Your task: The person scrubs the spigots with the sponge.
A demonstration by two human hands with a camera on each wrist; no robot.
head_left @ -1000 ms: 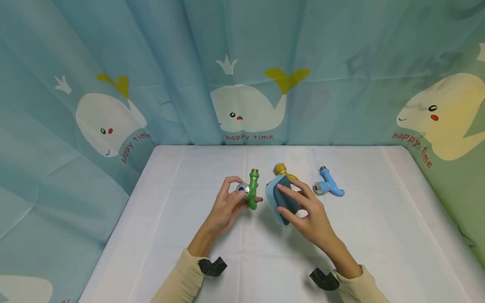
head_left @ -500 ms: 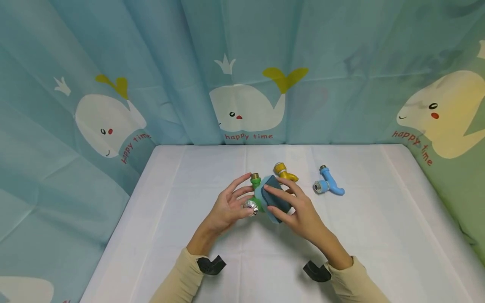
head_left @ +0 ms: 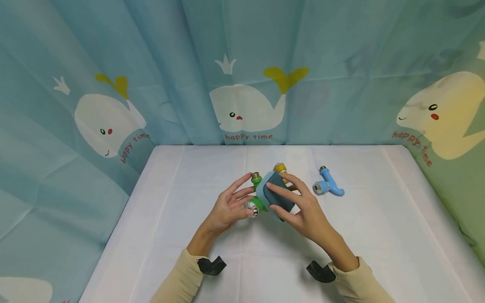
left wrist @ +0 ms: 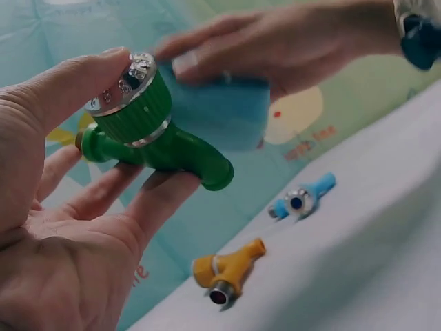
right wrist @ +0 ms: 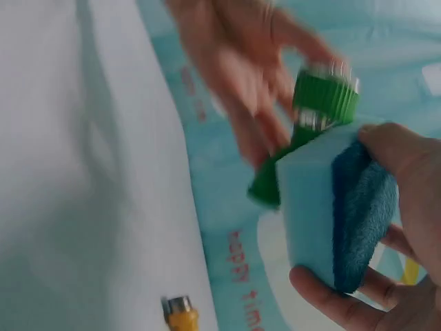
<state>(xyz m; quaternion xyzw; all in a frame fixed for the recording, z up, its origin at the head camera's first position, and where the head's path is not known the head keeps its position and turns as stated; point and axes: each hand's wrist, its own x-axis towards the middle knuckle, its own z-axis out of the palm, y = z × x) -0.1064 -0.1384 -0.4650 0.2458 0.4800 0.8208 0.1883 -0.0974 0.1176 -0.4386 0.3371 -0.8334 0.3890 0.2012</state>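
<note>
My left hand [head_left: 228, 210] holds a green faucet [left wrist: 155, 131] above the table, thumb on its silver handle cap and fingers along the body. In my right hand [head_left: 308, 208] is a two-layer sponge [right wrist: 317, 200], pale blue on one face and dark blue on the other, pinched between thumb and fingers. Its pale side lies against the green faucet in the right wrist view and covers part of it in the head view. A yellow faucet [left wrist: 231, 269] lies on the table behind the sponge, partly hidden in the head view. To its right lies a blue faucet [head_left: 329, 183].
A white cloth covers the table [head_left: 182, 189]. Behind it and at the sides hangs a light blue curtain [head_left: 333, 105] with printed whales. Black mounts [head_left: 211, 266] sit on both wrists.
The sponge has come left from beside the green faucet to against it. My left hand has turned the faucet, its handle now lower. Since half a second ago the sponge has shifted slightly.
</note>
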